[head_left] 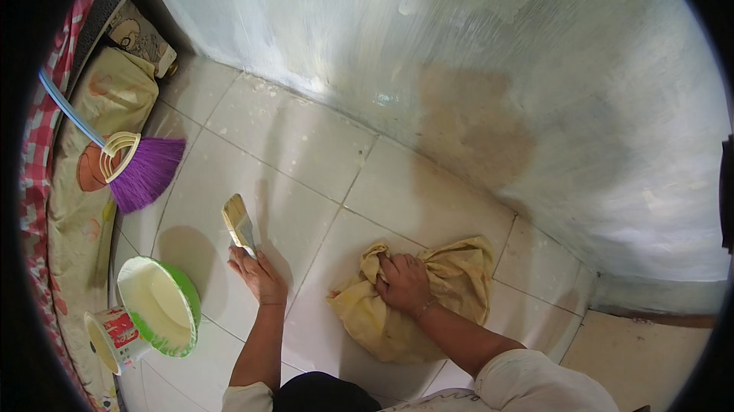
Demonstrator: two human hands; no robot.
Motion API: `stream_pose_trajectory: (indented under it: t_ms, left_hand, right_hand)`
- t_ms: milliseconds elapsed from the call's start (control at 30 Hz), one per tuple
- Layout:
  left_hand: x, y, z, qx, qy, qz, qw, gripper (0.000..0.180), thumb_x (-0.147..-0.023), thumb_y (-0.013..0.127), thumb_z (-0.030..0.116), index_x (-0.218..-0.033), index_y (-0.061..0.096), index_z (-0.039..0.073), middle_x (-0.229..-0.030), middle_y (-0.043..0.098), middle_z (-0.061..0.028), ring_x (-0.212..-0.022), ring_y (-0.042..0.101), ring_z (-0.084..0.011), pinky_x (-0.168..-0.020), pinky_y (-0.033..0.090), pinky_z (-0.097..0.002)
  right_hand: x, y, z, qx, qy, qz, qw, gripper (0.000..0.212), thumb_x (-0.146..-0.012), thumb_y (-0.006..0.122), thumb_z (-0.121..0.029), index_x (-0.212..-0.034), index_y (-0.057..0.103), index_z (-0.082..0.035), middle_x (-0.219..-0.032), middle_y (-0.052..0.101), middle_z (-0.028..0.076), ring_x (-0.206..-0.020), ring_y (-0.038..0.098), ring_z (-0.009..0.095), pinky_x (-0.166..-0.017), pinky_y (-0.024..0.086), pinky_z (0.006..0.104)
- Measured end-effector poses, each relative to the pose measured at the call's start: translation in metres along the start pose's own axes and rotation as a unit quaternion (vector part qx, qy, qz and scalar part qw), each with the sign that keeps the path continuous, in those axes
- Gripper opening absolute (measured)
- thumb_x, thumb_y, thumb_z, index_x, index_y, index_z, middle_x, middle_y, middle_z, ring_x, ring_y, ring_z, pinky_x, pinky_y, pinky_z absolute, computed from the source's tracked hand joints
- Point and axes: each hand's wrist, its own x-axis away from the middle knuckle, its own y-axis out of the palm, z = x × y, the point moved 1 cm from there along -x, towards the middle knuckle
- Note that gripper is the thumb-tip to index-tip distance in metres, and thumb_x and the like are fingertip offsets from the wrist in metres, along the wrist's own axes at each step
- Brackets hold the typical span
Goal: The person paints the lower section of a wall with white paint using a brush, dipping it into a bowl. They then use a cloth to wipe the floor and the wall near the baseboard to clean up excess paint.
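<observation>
My left hand (260, 277) is closed around the handle of a flat paintbrush (238, 221), its pale bristles pointing up and away from me. Under my right hand (405, 283) is a crumpled yellowish cloth (390, 328), with my fingers closed on a bunched part of it. The cloth spreads over the tiled floor (302, 183). To the left of the brush stands a green bowl (189, 297) with whitish paint inside and drips on its rim.
A red and white tub (122, 339) stands against the bowl. Further up on the left are a purple broom (149, 171) with a blue handle, a patterned fabric (107, 106) and a checked cloth (34, 152). A streaky painted wall (344, 30) rises beyond the floor, which has paint spots.
</observation>
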Motion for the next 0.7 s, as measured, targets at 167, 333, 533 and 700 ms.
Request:
stream_pose_trajectory:
  t_ms: [167,333,533,700]
  left_hand:
    - [0.003,0.001,-0.004,-0.009,0.017,0.003,1.0,0.035,-0.099,0.039,0.016,-0.123,0.036,-0.009,-0.142,0.034,-0.0267,-0.138,0.023,-0.0444,-0.115,0.01,-0.0565]
    - [-0.002,-0.005,0.008,-0.001,-0.007,-0.015,1.0,0.033,-0.098,0.04,0.015,-0.121,0.039,-0.008,-0.143,0.033,-0.0252,-0.139,0.022,-0.044,-0.115,0.01,-0.0571]
    - [0.001,-0.004,0.0,-0.004,-0.013,-0.019,1.0,0.04,-0.099,0.039,0.016,-0.129,0.036,-0.009,-0.145,0.032,-0.0222,-0.141,0.019,-0.0418,-0.115,0.009,-0.0559]
    - [-0.003,-0.007,0.01,0.009,-0.013,-0.037,0.999,0.044,-0.098,0.039,0.016,-0.134,0.033,-0.01,-0.146,0.032,-0.0211,-0.141,0.018,-0.0405,-0.116,0.008,-0.0555]
  right_hand:
    - [0.001,0.0,-0.002,-0.003,0.009,-0.018,1.0,0.049,-0.07,0.069,-0.031,-0.112,0.061,-0.006,-0.089,0.052,0.009,-0.088,0.054,0.026,-0.075,0.042,0.0409]
    - [0.003,-0.005,-0.006,-0.011,0.036,-0.009,0.999,0.056,-0.075,0.065,-0.028,-0.125,0.055,-0.006,-0.103,0.053,0.012,-0.101,0.052,0.027,-0.086,0.042,0.0422]
    - [-0.007,-0.004,-0.06,-0.016,-0.126,-0.057,0.99,0.054,-0.076,0.062,-0.015,-0.129,0.053,-0.009,-0.124,0.051,0.011,-0.113,0.049,0.031,-0.093,0.039,0.0445]
    - [-0.105,0.039,-0.017,0.029,-0.023,-0.018,0.999,0.044,-0.08,0.055,-0.012,-0.123,0.055,-0.003,-0.125,0.051,0.015,-0.114,0.048,0.033,-0.094,0.04,0.0464]
